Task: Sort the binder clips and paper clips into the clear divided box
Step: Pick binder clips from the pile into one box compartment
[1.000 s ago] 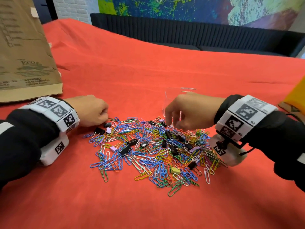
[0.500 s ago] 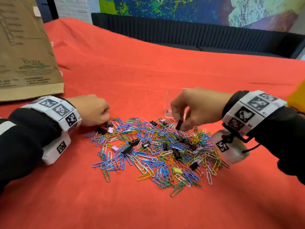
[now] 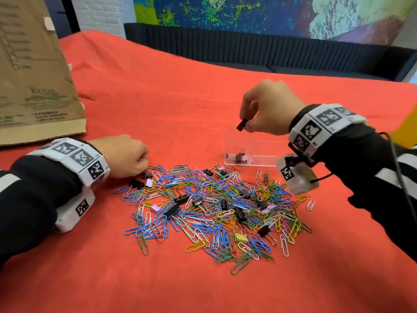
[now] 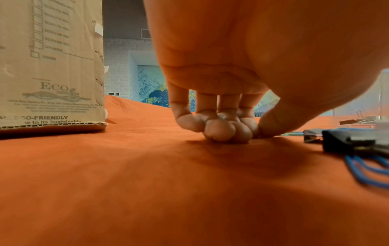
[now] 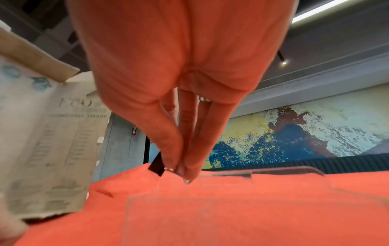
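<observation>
Two hands show in the head view over a red cloth (image 3: 203, 91). The right hand (image 3: 268, 109) is raised above the clear divided box (image 3: 259, 158), its thumb and forefinger pinching a black binder clip (image 3: 242, 125) that hangs over the box's left end. A few binder clips (image 3: 237, 157) already lie in the box's left compartment. The left hand (image 3: 126, 155) rests knuckles-up on the cloth at the left edge of the pile of paper clips (image 3: 214, 211), fingers curled under; its fingertips are just beside a black binder clip (image 3: 147, 175), and whether they touch it cannot be told from here. More black, lilac and yellow binder clips lie mixed through the pile. A cardboard box (image 3: 33, 75) stands at the far left.

From the left wrist, the left hand (image 4: 231, 74) has its fingertips (image 4: 219, 131) bunched together and pressed down on the cloth (image 4: 126, 183), with the thumb closed against them. Nothing is visible between them. A black binder clip (image 4: 347, 143) and a blue paper clip (image 4: 370, 173) lie to the right, apart from the fingers.

From the right wrist, the right hand (image 5: 179, 66) points down, thumb and fingers drawn to a tight pinch on the black binder clip (image 5: 156, 164), which juts out to the left. The clear box (image 5: 242, 208) sits below, its rim blurred.
</observation>
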Motion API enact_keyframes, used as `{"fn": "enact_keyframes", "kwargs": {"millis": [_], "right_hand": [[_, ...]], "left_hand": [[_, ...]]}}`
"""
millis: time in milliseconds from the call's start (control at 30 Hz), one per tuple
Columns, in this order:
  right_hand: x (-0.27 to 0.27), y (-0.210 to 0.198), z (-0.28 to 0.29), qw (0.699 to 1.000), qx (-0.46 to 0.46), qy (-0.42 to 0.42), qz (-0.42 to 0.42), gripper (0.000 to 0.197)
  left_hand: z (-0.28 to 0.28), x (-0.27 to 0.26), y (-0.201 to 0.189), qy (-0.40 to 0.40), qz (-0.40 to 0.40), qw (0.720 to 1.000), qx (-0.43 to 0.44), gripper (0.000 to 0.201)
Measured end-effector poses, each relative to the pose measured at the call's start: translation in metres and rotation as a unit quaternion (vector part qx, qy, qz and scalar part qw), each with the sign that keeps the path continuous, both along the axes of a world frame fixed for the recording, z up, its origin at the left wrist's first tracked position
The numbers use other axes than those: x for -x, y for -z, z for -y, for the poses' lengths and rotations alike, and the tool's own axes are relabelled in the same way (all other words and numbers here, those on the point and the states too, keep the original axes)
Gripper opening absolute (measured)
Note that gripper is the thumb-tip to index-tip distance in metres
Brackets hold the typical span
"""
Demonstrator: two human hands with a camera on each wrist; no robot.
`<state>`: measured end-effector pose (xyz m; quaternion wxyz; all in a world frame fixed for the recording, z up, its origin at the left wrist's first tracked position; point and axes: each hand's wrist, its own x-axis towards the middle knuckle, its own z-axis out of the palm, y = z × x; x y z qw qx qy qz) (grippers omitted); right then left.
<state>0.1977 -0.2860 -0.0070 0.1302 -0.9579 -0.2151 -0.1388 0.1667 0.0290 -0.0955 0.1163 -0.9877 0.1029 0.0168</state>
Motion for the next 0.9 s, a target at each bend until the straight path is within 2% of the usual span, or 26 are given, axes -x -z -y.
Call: {"fn": "enact_keyframes", "kwargs": {"millis": [133, 333, 400, 467, 533, 667, 767, 833, 900], "right_hand": [[-0.002, 0.012, -0.006, 0.999, 0.041, 0.007, -0.027, 0.021], [0.010, 0.008, -0.003, 0.999, -0.014, -0.028, 0.028, 0.015], [0.025, 0.011, -0.008, 0.996, 0.025, -0.084, 0.004, 0.015], [0.040, 0.020, -0.015, 0.982, 0.096, -0.144, -0.069, 0.018], [0.047, 0.033, -0.021, 0.966, 0.155, -0.164, -0.128, 0.025], [0.045, 0.053, -0.025, 0.953, 0.217, -0.164, -0.133, 0.041], [0.043, 0.054, -0.022, 0.955, 0.212, -0.155, -0.141, 0.029], [0.042, 0.051, -0.017, 0.962, 0.174, -0.147, -0.153, 0.020], [0.039, 0.045, -0.012, 0.968, 0.127, -0.143, -0.164, 0.020]], "left_hand": [[-0.003, -0.001, 0.002, 0.000, 0.003, 1.000, 0.000, 0.024], [-0.004, -0.003, 0.002, 0.003, 0.002, 1.000, 0.009, 0.025], [-0.003, -0.003, 0.003, 0.004, 0.002, 1.000, 0.007, 0.024], [-0.003, -0.002, 0.002, 0.004, 0.003, 1.000, 0.005, 0.025], [-0.003, -0.002, 0.002, 0.003, 0.003, 1.000, 0.007, 0.024], [-0.002, -0.002, 0.002, 0.002, 0.004, 1.000, 0.005, 0.024], [-0.001, 0.000, 0.002, 0.000, 0.004, 1.000, 0.001, 0.024], [0.000, 0.000, 0.001, -0.003, 0.001, 1.000, 0.002, 0.024], [0.000, 0.000, 0.000, -0.007, -0.001, 1.000, 0.004, 0.024]]}}
